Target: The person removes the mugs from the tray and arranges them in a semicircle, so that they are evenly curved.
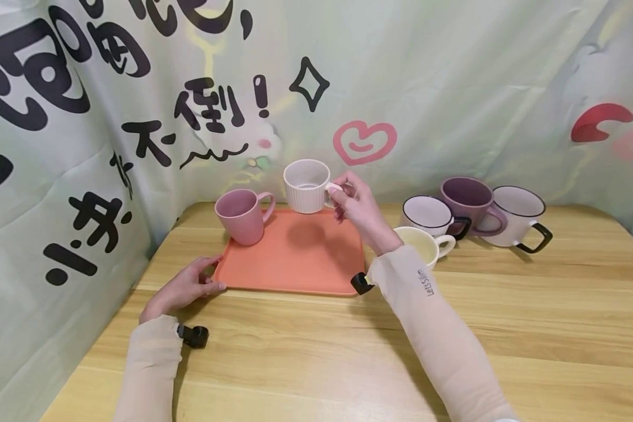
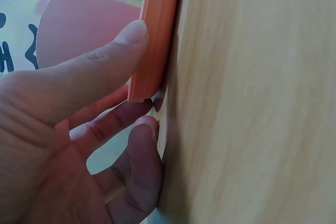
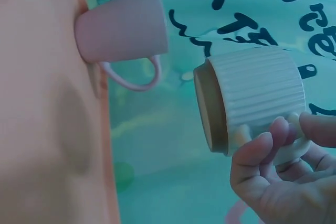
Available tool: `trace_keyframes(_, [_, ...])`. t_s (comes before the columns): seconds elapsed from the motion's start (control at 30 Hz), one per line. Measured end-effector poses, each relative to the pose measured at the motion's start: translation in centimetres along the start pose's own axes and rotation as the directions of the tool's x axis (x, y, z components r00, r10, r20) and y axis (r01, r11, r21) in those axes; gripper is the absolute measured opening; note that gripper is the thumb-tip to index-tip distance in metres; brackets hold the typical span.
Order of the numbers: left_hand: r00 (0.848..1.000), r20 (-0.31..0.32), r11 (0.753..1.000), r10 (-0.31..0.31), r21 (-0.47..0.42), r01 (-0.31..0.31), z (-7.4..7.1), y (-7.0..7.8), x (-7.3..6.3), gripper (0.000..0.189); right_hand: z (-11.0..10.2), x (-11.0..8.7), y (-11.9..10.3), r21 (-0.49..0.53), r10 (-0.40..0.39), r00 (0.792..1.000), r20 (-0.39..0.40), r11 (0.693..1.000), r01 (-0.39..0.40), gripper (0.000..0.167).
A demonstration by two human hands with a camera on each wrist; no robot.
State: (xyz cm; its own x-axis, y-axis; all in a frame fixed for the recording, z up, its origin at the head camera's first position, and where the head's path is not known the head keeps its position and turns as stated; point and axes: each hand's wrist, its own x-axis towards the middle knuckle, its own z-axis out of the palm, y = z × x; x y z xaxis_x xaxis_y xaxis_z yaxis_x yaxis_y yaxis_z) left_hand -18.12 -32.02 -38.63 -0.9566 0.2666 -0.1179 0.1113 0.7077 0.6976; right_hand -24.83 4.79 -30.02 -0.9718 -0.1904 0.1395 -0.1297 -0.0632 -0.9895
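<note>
My right hand [image 1: 360, 205] pinches the handle of a white ribbed mug [image 1: 307, 190], held upright in the air above the back of an orange tray [image 1: 295, 264]. In the right wrist view, the ribbed mug [image 3: 257, 100] shows its unglazed base, apart from the tray. At the tray's near left corner, my left hand [image 1: 190, 284] holds the rim between thumb and fingers. The thumb lies on the tray's side [image 2: 155, 40] in the left wrist view. A pink mug [image 1: 242, 220] stands upright on the tray's back left corner, handle to the right.
Right of the tray stand a cream mug [image 1: 422, 243], partly hidden by my right forearm, a white mug with a black handle [image 1: 427, 212], a purple mug [image 1: 466, 196] and a larger white mug [image 1: 517, 205]. A printed cloth [image 1: 453, 88] hangs behind the wooden table [image 1: 295, 363].
</note>
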Motion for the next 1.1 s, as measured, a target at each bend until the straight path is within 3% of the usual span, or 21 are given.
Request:
trace_keyframes(0.33, [1.000,-0.002,1.000,0.001,0.011,-0.001,0.0,0.0,0.0,0.076,-1.9,-0.9,-1.2,-0.038,-0.005,0.999,-0.047,0.999,0.003,0.006])
trace_keyframes(0.77, [1.000,-0.004,1.000,0.009,-0.003,-0.009,0.0,0.0,0.1,0.075,-5.7,-2.3,-2.4,-0.107,-0.086,0.991,-0.103,0.991,0.075,0.004])
trace_keyframes(1.1, [1.000,-0.002,1.000,0.017,-0.003,-0.017,0.0,0.4,-0.2,0.076,-8.1,-3.9,-3.0,-0.119,-0.094,0.989,-0.112,0.990,0.080,0.004])
